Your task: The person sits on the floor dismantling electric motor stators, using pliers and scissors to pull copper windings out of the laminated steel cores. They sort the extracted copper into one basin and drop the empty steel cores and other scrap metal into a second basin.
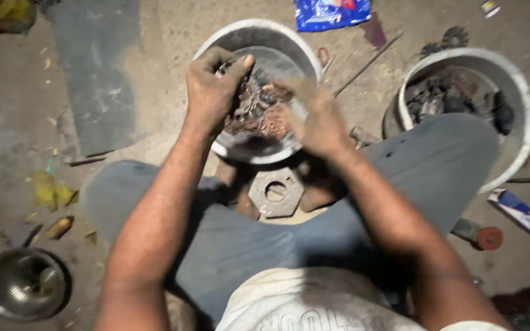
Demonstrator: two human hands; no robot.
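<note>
Hands are working over the metal bowl (289,46): left hand (213,86) is gripping a copper-wound part (259,107); right hand (317,119) is blurred, grip unclear. Holding steadily helps.

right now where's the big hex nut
In the head view the hex nut lies on the ground at centre, between the person's knees, just below the metal bowl that both hands work over.

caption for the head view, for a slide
Seated person's left hand grips a copper-wound part over a metal bowl while the blurred right hand works it.
</note>
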